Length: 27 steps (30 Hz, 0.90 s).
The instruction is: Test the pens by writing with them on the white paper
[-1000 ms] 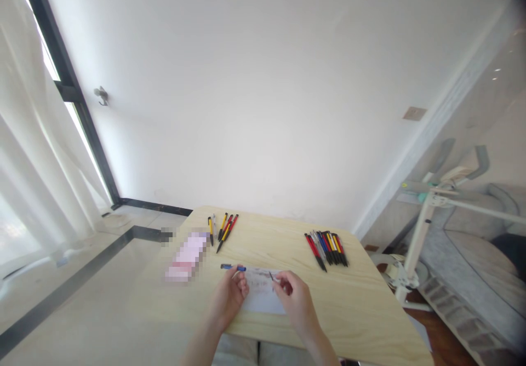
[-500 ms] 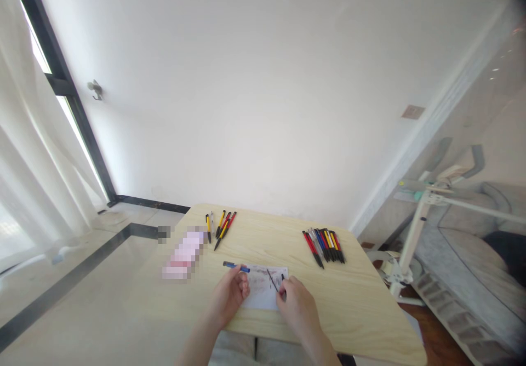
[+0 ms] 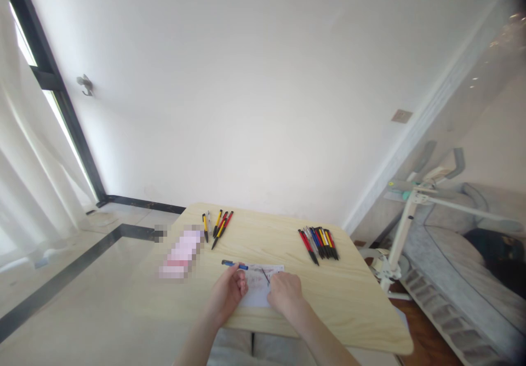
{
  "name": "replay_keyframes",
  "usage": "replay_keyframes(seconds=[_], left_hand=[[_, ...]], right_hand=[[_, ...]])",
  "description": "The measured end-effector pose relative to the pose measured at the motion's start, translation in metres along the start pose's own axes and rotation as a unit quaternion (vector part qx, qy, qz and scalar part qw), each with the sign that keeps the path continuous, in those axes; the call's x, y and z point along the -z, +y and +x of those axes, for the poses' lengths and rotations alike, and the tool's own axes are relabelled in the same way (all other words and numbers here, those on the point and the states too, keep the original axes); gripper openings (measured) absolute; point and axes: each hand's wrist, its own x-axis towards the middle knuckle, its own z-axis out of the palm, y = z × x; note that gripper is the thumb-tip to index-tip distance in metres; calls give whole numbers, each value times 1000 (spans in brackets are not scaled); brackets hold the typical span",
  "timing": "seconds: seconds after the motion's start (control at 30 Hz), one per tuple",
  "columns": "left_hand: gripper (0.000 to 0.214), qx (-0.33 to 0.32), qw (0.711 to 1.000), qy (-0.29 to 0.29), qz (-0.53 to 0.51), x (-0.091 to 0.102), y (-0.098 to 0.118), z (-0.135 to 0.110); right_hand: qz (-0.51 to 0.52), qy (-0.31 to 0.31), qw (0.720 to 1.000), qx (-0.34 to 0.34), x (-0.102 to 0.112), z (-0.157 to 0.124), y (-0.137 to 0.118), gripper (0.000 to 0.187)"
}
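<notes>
My left hand (image 3: 230, 292) is closed with a blue pen (image 3: 235, 265) held across the thumb and fingertips, its dark end pointing left. Beneath both hands lies a white sheet of paper (image 3: 255, 299) with dark and reddish scribbles. My right hand (image 3: 285, 290) is closed over the sheet's right side, knuckles up, and hides whatever its fingers hold. A thin dark stick like a pen refill (image 3: 265, 276) slants over the paper, its lower end by the right fingertips; whether they grip it is unclear.
On the wooden table (image 3: 263, 232), several yellow, red and clear pens (image 3: 217, 229) lie at the back left. A row of several mixed pens (image 3: 318, 244) lies at the right. A blurred pink item (image 3: 181, 253) is at the left edge. Exercise equipment (image 3: 405, 229) stands beyond.
My right hand has turned over more and come left over the paper, now covering the dark piece seen at its fingers before. My left hand still holds the blue pen; the view shifted slightly.
</notes>
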Motion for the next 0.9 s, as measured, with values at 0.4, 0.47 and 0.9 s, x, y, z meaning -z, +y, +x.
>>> replay_keyframes(seconds=[0.4, 0.47, 0.9], left_hand=[[10, 6, 1000, -10, 1, 2, -2, 0], [9, 4, 1000, -10, 3, 2, -3, -1], [10, -12, 1000, 0, 15, -1, -3, -4]], right_hand=[[369, -197, 898, 137, 12, -18, 14, 6], [418, -242, 863, 148, 11, -21, 12, 5], [521, -331, 776, 127, 11, -21, 5, 7]])
